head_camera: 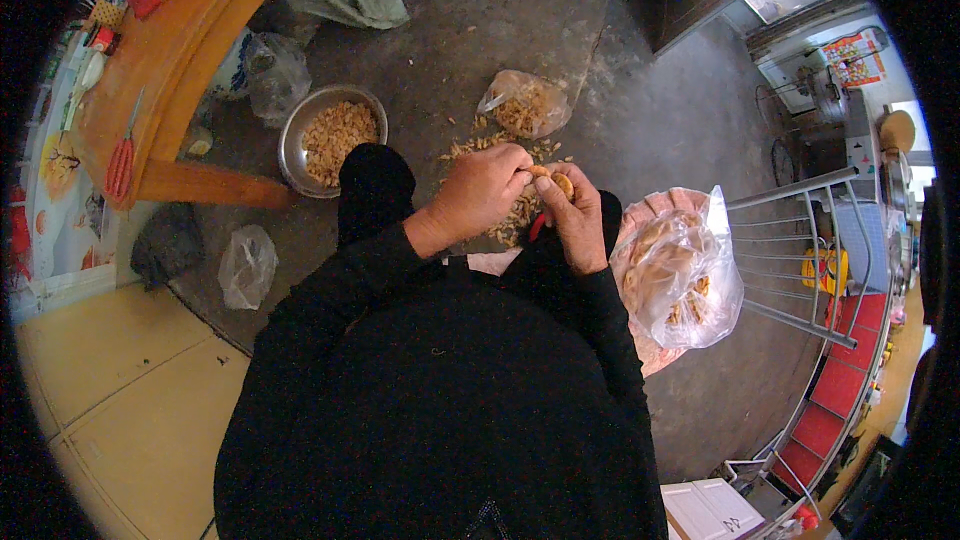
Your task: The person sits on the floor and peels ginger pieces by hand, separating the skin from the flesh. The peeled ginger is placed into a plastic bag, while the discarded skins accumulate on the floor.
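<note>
Both hands meet in front of my knees. My left hand (484, 184) pinches one end of a small tan, dried-looking food piece (537, 171). My right hand (576, 214) grips the same piece at the fingertips and has another round tan piece (562, 185) in its fingers. Something red (537, 227) shows by the right palm; what it belongs to is hidden. Below the hands, small tan pieces (517, 217) lie scattered on the floor. A steel bowl (291, 157) of similar pieces stands left of my knee. A clear bag (559, 109) of pieces lies beyond the hands.
At my right, a clear plastic bag (675, 292) of tan pieces rests on a pink cloth-covered seat (656, 360), beside a metal rack-like frame (795, 195). A wooden table (169, 52) stands at left, with red-handled scissors (120, 165) on it. An empty-looking clear bag (249, 266) lies on the floor.
</note>
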Demonstrator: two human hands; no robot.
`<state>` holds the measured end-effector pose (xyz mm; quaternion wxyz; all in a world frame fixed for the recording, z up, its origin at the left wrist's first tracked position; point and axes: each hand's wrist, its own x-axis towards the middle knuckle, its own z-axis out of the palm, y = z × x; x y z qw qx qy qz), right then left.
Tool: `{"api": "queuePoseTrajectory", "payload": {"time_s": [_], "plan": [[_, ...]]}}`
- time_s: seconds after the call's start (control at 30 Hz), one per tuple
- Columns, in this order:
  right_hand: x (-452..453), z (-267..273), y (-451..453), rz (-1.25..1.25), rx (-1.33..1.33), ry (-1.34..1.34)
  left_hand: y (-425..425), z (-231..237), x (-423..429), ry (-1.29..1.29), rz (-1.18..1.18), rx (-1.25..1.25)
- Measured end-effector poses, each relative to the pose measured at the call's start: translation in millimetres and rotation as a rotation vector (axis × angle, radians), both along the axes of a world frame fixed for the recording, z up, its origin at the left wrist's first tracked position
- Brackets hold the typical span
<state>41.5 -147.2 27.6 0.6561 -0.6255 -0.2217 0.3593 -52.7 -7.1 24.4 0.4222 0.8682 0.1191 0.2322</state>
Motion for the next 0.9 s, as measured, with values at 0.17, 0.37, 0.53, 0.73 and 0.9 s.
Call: {"api": "queuePoseTrajectory", "payload": {"time_s": [0.17, 0.37, 0.53, 0.73, 0.9], "plan": [[3, -6, -2, 0.037, -0.062, -0.157, 1, -10, -1, -0.051, -0.068, 0.268], [14, -7, -11, 0.138, -0.171, -0.108, 16, -13, -3, 0.025, -0.139, 0.491], [18, -10, -20, 0.053, -0.037, 0.193, 34, -9, -2, 0.06, -0.048, 0.141], [12, -8, -13, -0.019, -0.037, 0.161, 11, 7, -2, 0.125, -0.101, -0.112], [8, -7, -11, 0.047, -0.063, 0.001, 5, -6, -1, 0.147, -0.183, -0.094]]}}
